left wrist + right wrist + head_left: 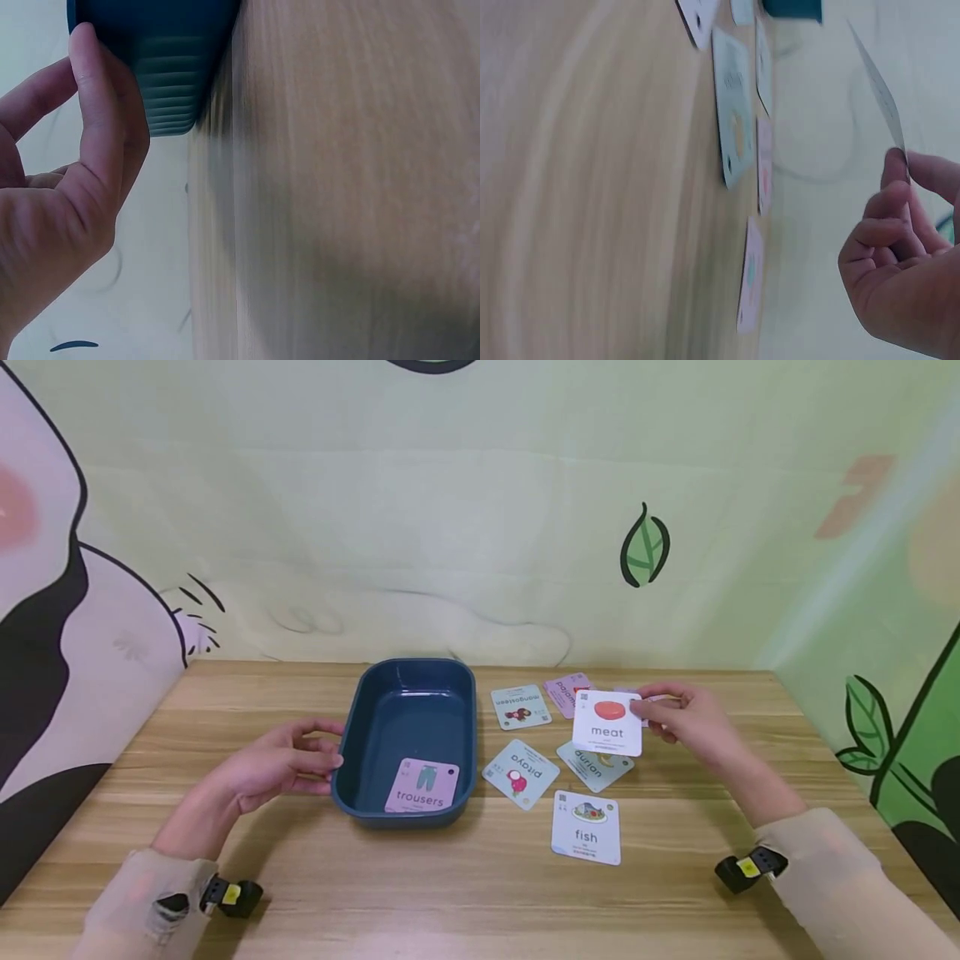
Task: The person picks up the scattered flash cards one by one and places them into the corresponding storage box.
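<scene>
My right hand [686, 718] pinches a white card [607, 732] printed "meat" by its right edge, above the other cards. In the right wrist view the held card [881, 94] shows nearly edge-on between thumb and fingers. My left hand [281, 764] touches the left side of a dark blue rectangular box [347, 789], fingertips against its rim. Inside the box a purple "trousers" card [422, 787] lies at the near end. Below the held card, a "durian" card [596, 768] is partly covered. A purple card [751, 274] lies near the right hand, mostly hidden in the head view.
Right of the box lie the "mangosteen" card [521, 707], a purple "pajamas" card [561, 696], the "pitaya" card [521, 774] and the "fish" card [586, 827]. The wooden table [465, 902] meets a printed green backdrop [487, 527] at its far edge.
</scene>
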The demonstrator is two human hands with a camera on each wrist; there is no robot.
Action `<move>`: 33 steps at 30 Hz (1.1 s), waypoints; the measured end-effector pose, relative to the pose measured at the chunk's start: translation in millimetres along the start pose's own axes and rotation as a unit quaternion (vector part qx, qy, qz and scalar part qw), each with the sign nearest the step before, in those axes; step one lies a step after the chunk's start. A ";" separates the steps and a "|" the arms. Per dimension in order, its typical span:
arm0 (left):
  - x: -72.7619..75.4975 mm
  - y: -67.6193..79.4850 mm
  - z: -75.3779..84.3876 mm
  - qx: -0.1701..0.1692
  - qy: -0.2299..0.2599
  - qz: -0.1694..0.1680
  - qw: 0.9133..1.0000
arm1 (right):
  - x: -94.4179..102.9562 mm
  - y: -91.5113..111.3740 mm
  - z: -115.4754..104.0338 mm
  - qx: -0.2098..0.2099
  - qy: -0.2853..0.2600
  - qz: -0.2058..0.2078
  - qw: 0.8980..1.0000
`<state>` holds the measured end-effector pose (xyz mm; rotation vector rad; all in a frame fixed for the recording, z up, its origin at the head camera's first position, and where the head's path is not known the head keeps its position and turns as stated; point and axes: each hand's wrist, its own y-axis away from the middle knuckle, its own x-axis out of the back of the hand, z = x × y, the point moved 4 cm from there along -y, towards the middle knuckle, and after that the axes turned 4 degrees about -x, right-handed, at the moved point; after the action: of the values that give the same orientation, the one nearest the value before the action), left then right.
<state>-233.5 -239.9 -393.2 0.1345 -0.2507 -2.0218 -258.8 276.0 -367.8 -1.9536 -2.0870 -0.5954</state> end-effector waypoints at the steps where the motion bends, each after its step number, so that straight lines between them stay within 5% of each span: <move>1: -0.3 -0.1 0.0 0.001 0.001 0.000 1.000 | -4.9 -0.1 -1.7 0.004 -0.008 -0.001 1.000; 33: 0.1 -1.4 -1.1 0.005 0.000 -0.005 1.000 | -95.3 -6.7 -35.0 0.029 -0.088 -0.038 0.995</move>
<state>-234.5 -239.5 -394.6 0.1409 -0.2603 -2.0301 -260.7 174.8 -378.1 -1.9667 -2.2643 -0.3845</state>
